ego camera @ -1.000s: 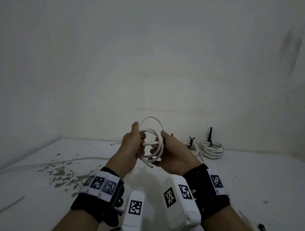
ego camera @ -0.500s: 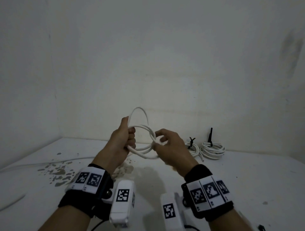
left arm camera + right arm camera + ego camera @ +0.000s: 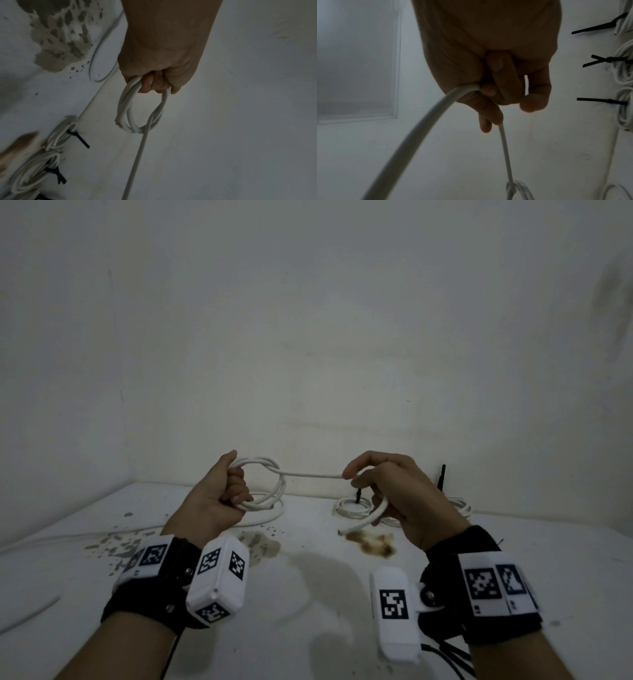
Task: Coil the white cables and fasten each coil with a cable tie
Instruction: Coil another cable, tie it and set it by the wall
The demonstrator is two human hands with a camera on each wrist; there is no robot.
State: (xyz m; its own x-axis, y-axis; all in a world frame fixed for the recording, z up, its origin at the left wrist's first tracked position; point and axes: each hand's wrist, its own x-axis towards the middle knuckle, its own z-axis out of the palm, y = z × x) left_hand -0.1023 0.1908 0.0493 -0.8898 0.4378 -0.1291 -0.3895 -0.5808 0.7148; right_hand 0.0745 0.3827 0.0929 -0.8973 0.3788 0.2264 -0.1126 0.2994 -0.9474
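Head view: left hand [image 3: 219, 494] held up over the table [image 3: 308, 594], fingers curled tight round a small coil [image 3: 270, 484] of white cable. One strand [image 3: 310, 474] runs level from the coil across to the right hand [image 3: 394, 491]. Right thumb and forefinger pinch that strand; the other fingers curl over it, and the cut end [image 3: 342, 531] hangs out below the palm, above a brown stain [image 3: 371, 542]. Hands well apart, strand taut between them. Tied coils [image 3: 352, 505] lie at the back of the table by the wall [image 3: 308, 337], each with a black tie [image 3: 358, 495] standing up. A loose cable [image 3: 260, 517] lies on the table behind the left hand. Grey flaked patch [image 3: 116, 546] on the table at left. Both wrists carry black bands with white marker blocks.

Left wrist view: left hand [image 3: 163, 67] closed in a fist on the coil [image 3: 142, 112]; several turns hang below the fingers, one cut end showing at the coil's left side. The strand [image 3: 137, 162] leaves the coil's bottom and runs down out of frame. Tied coils [image 3: 56, 135] with black ties [image 3: 78, 139] lie along the wall edge at lower left.

Right wrist view: right hand [image 3: 488, 60] grips the cable. The thick near length [image 3: 412, 142] leaves the palm and sweeps down left; the strand [image 3: 505, 148] leaves past the fingertips toward the coil [image 3: 518, 189] at the bottom edge. Three tied coils [image 3: 624, 70] with ties [image 3: 604, 60] at right
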